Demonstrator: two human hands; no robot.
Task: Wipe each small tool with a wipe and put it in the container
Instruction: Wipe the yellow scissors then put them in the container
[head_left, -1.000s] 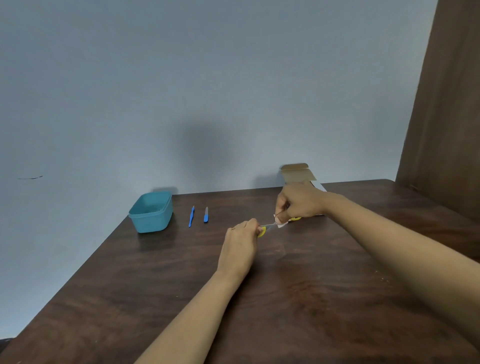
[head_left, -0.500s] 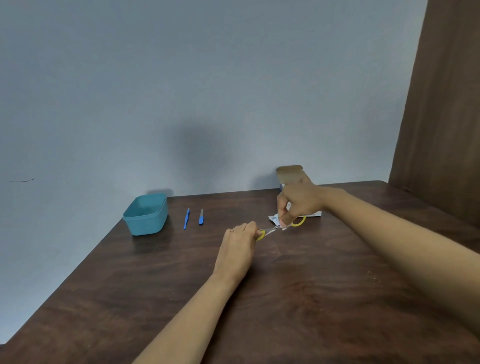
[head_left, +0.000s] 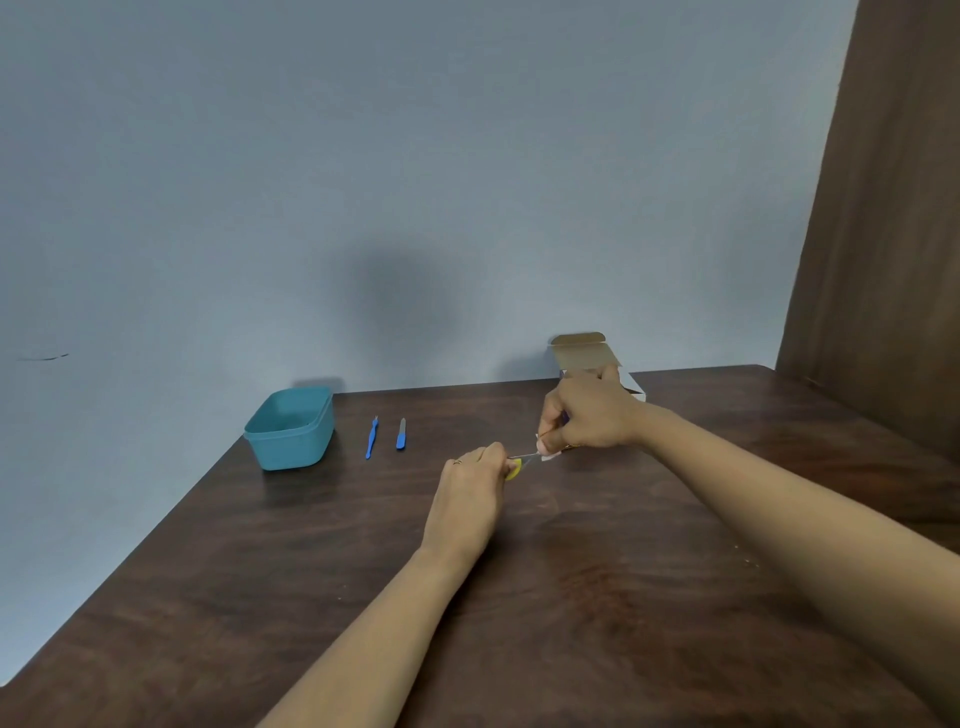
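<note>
Over the dark table (head_left: 571, 597) our left hand (head_left: 467, 499) gripped the scissors (head_left: 513, 470), well apart from the container (head_left: 291, 431), while our right hand (head_left: 587, 415) pinched the wipe (head_left: 549, 456) round the blade (head_left: 525, 457), where a hasty pull might cut us.

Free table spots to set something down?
Bare: table near half around both forearms; strip between left hand and two blue tools. Crowded: far edge, teal container beside the tools, cardboard box behind right hand.

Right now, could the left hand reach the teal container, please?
Probably yes: the table between the left hand and the teal container holds only a thin blue tool and a blue-handled file. But the hand grips yellow-handled scissors while the right hand pinches a wipe on them.
</note>
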